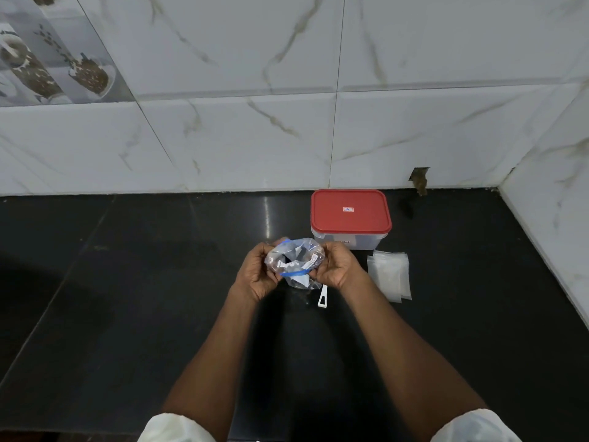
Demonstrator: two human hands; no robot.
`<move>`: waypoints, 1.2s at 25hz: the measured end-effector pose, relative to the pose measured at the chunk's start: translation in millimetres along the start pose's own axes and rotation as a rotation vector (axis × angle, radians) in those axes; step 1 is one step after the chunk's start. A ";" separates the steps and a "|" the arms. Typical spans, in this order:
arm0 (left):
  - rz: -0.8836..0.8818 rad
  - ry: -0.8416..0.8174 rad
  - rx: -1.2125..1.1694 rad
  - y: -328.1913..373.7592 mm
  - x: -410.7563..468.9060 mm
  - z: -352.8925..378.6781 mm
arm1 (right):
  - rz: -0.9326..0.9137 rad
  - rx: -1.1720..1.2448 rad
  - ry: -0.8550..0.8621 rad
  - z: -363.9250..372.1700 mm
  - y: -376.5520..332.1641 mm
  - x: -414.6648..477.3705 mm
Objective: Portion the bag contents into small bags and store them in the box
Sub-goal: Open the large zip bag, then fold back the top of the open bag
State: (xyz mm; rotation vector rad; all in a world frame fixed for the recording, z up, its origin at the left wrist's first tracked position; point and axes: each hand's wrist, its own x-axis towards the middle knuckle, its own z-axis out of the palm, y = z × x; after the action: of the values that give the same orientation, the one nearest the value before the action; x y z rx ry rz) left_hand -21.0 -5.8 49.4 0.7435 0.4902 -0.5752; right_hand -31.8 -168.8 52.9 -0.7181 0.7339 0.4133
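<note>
Both the left hand (259,272) and the right hand (334,266) gripped the rim of the bag (294,261), which looked soft, light and slippery, best held by its blue seal.

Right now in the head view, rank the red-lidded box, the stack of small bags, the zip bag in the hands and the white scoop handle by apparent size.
1. Red-lidded box
2. Zip bag and stack of small bags: they look alike, and the crumpled zip bag is partly hidden by the hands, so unranked
3. White scoop handle
</note>
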 end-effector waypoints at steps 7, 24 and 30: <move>0.209 0.060 -0.141 1.0 3.6 5.5 | 0.022 -0.012 -0.099 -2.1 -0.5 -7.7; 0.472 0.273 1.158 2.5 -13.8 25.8 | -0.667 -1.034 0.178 9.6 -4.8 -22.6; 0.508 0.517 1.288 20.8 -19.1 19.0 | -0.882 -1.461 0.446 -1.6 -18.8 -31.7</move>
State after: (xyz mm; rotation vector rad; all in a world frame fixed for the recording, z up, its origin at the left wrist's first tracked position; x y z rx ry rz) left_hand -17.9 -1.5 83.1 2.2061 0.3308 -0.1408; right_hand -43.3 -186.0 83.5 -2.4411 0.3416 -0.1235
